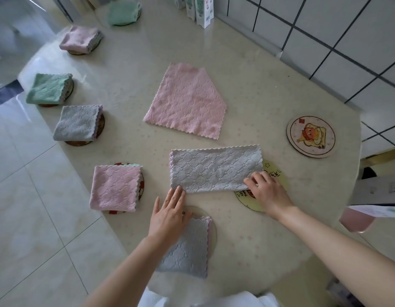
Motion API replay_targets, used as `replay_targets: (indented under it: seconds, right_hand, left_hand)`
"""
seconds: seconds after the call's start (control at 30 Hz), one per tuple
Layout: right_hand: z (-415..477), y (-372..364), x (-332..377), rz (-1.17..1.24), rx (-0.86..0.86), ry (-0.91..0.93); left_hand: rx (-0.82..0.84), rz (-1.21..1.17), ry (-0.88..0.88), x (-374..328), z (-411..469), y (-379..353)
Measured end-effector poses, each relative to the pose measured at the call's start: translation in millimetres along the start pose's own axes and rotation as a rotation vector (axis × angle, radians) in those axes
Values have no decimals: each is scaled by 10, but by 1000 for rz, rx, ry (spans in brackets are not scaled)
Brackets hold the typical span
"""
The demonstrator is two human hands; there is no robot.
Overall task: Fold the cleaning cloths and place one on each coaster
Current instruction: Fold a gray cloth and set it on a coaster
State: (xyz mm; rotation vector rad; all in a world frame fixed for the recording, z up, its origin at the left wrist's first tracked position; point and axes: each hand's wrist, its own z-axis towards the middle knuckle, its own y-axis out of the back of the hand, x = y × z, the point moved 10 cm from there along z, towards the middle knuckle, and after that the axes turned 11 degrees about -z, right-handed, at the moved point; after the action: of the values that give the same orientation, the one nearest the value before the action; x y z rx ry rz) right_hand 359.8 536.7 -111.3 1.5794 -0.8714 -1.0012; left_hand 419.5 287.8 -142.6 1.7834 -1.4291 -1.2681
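Grip, left: your left hand (pixel 170 212) lies flat and open, fingertips pressing the near left corner of the grey strip (pixel 215 169); it grips nothing.
Grip, right: your right hand (pixel 267 191) rests on the strip's near right corner, fingers spread; whether they pinch the edge I cannot tell.
Where the cloth is: the grey strip, folded once lengthwise, lies near the middle of the table (pixel 247 89), its right end overlapping the yellow coaster (pixel 275 171).
Risk, uneven fold: if you bring one end over without matching the scalloped edges, the layers will likely skew and the square will come out crooked.
Risk, neighbours: your left forearm passes over the folded grey cloth (pixel 187 251) nearest you; a drag of the wrist could pull it off its coaster.
Risk, coaster: sliding the strip could shove the yellow coaster beneath it.
Risk, wrong place: the pink open cloth (pixel 185 100) is still unfolded, so keep the cartoon coaster (pixel 311 135) at the right free for it.
Count, cloths: eight in all; six folded on coasters, one half folded, one open.
Count, by colour: three grey, three pink, two green.
Count, coasters: eight; six covered, one part covered, one bare.
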Motion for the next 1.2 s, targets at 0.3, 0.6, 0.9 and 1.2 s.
replay_targets:
  seconds: [0.3, 0.6, 0.9, 1.2]
  right_hand:
    - [-85, 482, -104, 181, -184, -70]
    - [-262, 975, 530, 444, -263, 50]
    - [17, 1006, 526, 677, -150, 97]
    - [-41, 143, 761, 184, 71, 548]
  left_hand:
    - [12, 26, -6, 50, 159, 134]
    - [-48, -183, -234, -926, 276, 291]
    - [-46, -344, -330, -851, 48, 227]
    - [54, -369, -446, -543, -156, 294]
